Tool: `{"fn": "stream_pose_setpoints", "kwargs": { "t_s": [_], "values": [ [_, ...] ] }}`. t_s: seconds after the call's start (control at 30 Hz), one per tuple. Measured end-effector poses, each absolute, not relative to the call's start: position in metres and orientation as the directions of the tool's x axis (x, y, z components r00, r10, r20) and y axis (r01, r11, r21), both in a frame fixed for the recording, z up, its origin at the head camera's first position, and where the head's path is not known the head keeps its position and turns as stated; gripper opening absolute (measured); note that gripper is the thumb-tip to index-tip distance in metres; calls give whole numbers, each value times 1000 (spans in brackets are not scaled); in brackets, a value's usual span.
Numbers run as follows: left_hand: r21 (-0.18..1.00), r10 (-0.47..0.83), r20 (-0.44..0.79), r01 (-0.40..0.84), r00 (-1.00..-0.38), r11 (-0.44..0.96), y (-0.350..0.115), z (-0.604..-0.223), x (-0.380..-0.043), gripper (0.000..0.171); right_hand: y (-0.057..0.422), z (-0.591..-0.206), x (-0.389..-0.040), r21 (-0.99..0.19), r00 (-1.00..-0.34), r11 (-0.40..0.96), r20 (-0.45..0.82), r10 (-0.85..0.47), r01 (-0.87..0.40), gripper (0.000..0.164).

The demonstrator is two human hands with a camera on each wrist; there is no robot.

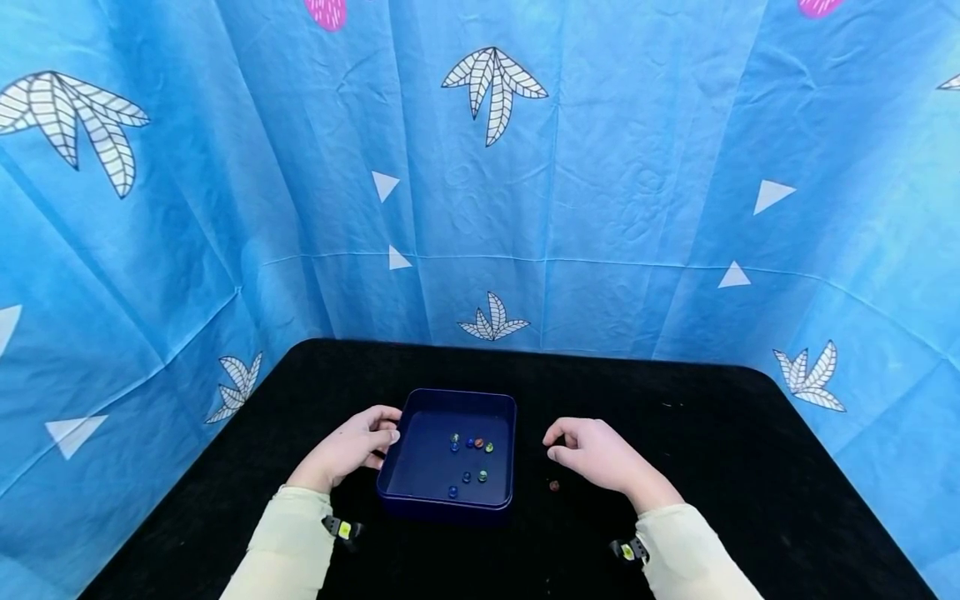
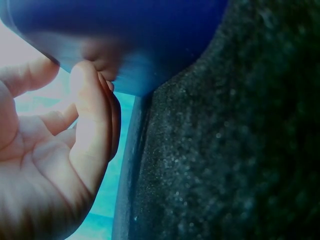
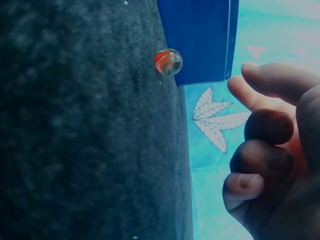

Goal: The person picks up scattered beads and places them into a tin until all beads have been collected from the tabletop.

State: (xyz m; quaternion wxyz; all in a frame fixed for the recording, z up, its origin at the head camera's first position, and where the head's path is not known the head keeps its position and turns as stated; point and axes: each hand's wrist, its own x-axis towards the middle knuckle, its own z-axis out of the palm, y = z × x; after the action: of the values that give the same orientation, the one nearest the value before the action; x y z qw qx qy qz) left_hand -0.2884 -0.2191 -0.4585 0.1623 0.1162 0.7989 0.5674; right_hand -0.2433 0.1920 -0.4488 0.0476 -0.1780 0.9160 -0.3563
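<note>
A dark blue rectangular box (image 1: pixel 447 504) stands on the black-covered table, with several glass marbles (image 1: pixel 479 443) lying spread over its floor. At the box's left side, my left hand (image 1: pixel 351 446) touches the outer wall and rim with fingertips and thumb. In the left wrist view those fingers (image 2: pixel 90 105) meet the blue wall. My right hand (image 1: pixel 596 454) hovers to the right of the box, fingers loosely bent, holding nothing. Below its fingertips, a clear marble with orange swirls (image 3: pixel 168 62) lies on the cloth, outside the box.
Black cloth (image 1: pixel 750 483) covers the table on both sides of the box. A blue patterned curtain (image 1: pixel 600 183) hangs behind and around it. Each sleeve cuff carries a small dark wrist device (image 1: pixel 630 550).
</note>
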Motion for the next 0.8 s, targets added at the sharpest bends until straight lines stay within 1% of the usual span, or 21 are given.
{"fn": "stream_pose_setpoints", "kwargs": {
  "t_s": [0.37,0.6,0.8],
  "values": [
    [945,380,-128,4,-916,327,-221,-460,-289,43,201,-461,-244,-663,-894,683,-45,-446,-307,13],
    [945,392,-127,10,-911,328,-221,-459,-289,43,201,-465,-241,-720,-857,632,-103,-504,-285,14],
    [942,380,-136,0,-915,336,-221,-459,-290,43,200,-465,-242,-710,-846,638,-113,-520,-297,11]
  ]
}}
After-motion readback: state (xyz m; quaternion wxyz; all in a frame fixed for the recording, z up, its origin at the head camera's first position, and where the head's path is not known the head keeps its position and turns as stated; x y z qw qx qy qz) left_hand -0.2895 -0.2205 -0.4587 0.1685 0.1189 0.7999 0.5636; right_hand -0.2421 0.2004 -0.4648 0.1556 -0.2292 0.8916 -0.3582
